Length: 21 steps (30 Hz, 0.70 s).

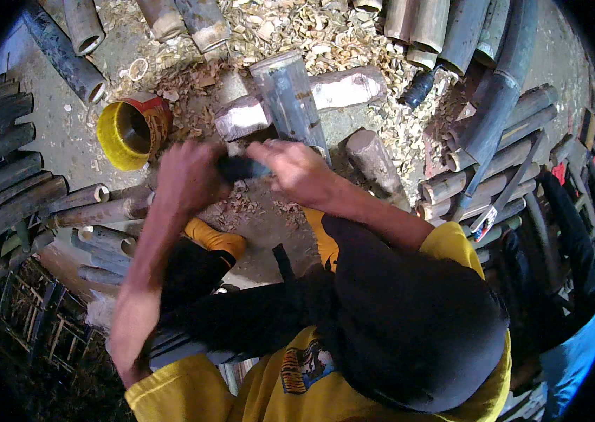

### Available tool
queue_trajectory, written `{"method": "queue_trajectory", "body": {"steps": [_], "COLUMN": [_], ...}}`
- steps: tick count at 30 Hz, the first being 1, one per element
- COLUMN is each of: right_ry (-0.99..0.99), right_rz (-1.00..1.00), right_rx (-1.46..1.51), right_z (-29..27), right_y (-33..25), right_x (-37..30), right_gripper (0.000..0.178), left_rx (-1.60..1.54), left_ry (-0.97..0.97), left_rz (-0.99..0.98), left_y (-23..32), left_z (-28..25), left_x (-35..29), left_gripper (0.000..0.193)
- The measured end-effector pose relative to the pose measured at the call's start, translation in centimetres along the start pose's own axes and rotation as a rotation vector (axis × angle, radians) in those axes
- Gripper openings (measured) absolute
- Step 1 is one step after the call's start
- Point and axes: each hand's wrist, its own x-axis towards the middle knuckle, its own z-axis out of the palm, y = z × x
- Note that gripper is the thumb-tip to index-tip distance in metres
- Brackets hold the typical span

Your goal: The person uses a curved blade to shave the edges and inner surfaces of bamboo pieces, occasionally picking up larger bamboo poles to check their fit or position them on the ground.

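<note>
Left hand (193, 174) closed on a dark object (237, 169), blurred; right hand (294, 165) curled at its other end, can't tell if gripping. Bamboo tube (288, 95) just beyond right hand, yellow bucket (116, 146) beside left.

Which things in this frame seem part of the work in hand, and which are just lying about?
Likely part of the work:
dark piece, motion-blurred, held between left hand and right hand
bamboo tube just ahead, perhaps
pale log crossed beneath it, perhaps

Seemingly lying about:
yellow-and-red container
black bottle-shaped object
wood shavings
bamboo lengths at left
</note>
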Motion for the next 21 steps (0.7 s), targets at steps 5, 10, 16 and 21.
{"method": "queue_trajectory", "body": {"steps": [5,10,16,21], "right_ry": [0.316,-0.311,-1.085,-1.202], "right_rz": [0.282,0.398,-0.202,-0.512], "right_rx": [0.116,0.247,-0.076,-0.173], "right_z": [0.2,1.9,-0.4,-2.8], "right_y": [-0.4,-1.0,0.3,2.1], "right_x": [0.6,0.4,-0.4,-2.0], "right_gripper": [0.047,0.030,0.027,0.019], "left_rx": [0.257,-0.028,-0.881,-1.158], "left_ry": [-0.049,-0.331,-0.389,0.077], "left_rz": [0.499,0.293,-0.464,-0.635], "left_y": [0.6,-3.8,5.4,16.0], "left_z": [-3.2,3.3,13.8,16.1], "left_x": [7.6,4.0,-6.1,-7.6], "left_gripper": [0.021,0.031,0.046,0.043]}}
